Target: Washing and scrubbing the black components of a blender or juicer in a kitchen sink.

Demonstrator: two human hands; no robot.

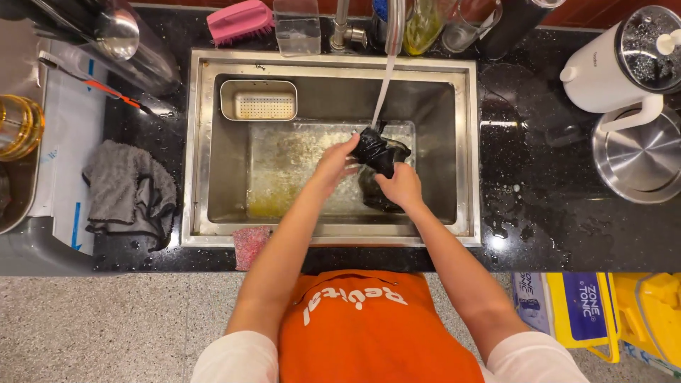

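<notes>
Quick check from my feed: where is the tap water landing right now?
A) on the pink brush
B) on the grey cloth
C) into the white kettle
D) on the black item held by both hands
D: the stream falls onto the black item that the left hand and right hand grip over the sink.

Open sink basin (227,184) left of the hands, perforated tray (259,100) and tap (394,25) at the back
</notes>
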